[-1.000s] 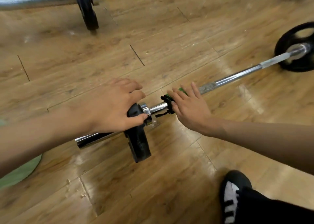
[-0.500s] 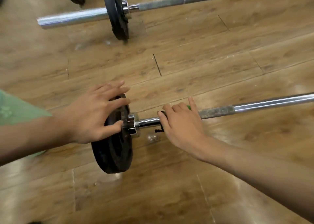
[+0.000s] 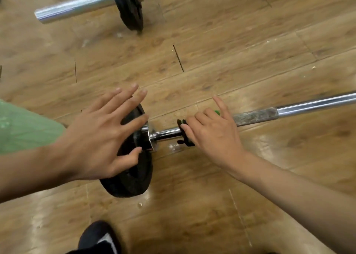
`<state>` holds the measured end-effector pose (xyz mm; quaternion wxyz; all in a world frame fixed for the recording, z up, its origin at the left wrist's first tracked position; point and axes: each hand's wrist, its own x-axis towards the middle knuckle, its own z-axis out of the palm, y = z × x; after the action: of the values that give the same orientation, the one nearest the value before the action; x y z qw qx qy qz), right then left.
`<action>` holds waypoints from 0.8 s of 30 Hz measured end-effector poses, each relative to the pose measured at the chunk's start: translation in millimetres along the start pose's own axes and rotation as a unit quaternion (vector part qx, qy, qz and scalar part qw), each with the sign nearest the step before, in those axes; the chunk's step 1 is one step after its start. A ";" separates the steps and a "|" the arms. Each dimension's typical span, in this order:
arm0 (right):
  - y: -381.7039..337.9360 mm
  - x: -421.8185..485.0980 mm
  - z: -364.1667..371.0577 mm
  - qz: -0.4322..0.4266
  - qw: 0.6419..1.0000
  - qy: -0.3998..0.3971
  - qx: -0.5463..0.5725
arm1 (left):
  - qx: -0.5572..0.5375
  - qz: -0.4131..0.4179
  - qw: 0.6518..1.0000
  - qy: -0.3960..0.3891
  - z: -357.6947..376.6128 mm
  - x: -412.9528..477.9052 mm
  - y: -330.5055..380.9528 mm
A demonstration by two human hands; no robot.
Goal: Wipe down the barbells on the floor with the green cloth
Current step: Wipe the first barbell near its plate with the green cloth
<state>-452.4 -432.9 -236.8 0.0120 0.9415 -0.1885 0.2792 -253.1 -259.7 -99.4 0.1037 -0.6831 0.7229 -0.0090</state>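
A chrome barbell (image 3: 308, 107) lies across the wooden floor with a black weight plate (image 3: 131, 182) on its left end. My left hand (image 3: 96, 138) is spread over the plate's top with straight fingers, and the thumb touches the plate near the hub. My right hand (image 3: 213, 136) curls over a black and green collar clamp (image 3: 182, 123) on the shaft just right of the plate, with one finger pointing up. The green cloth (image 3: 25, 130) lies at the left edge, partly behind my left forearm; neither hand holds it.
A second barbell (image 3: 77, 5) with its own black plate (image 3: 131, 9) lies further away at the top. My black and white shoe (image 3: 98, 238) stands at the bottom edge, close to the near plate. Bare wooden floor stretches between the two bars.
My left hand's fingers have straightened and spread above the plate instead of lying around it. My right hand stays on the clamp and has lifted one finger. The view has shifted closer.
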 end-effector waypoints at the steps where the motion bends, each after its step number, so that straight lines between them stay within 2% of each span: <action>1: 4.9 -1.1 -2.5 -0.010 1.000 0.001 -0.010 | 0.007 0.021 1.000 0.004 0.9 1.0 -0.5; 4: 29.0 -9.7 -13.4 0.003 0.998 0.002 -0.063 | 0.011 0.055 0.998 -0.003 1.4 4.5 -3.8; 9: 90.6 -33.7 -40.1 0.084 0.984 -0.037 -0.151 | -0.012 0.049 0.999 0.018 10.4 7.4 -14.1; 14: 52.6 -22.6 -29.4 0.226 0.967 -0.048 -0.108 | -0.030 0.032 0.998 0.034 12.8 8.5 -13.6; 16: 24.1 -12.0 -20.6 0.209 0.972 -0.054 -0.092 | -0.038 0.028 0.998 0.031 12.7 8.2 -14.7; 21: -50.4 17.4 7.8 0.104 0.993 -0.047 -0.040 | -0.047 0.038 0.998 0.028 13.2 16.0 -19.4; 24: -50.7 23.0 12.8 0.028 0.998 -0.051 -0.021 | -0.056 0.044 0.997 0.042 13.6 17.7 -28.9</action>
<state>-409.6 -395.4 -231.2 0.0143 0.9485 -0.2205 0.2270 -223.2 -277.4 -110.6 0.0356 -0.6542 0.7554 0.0076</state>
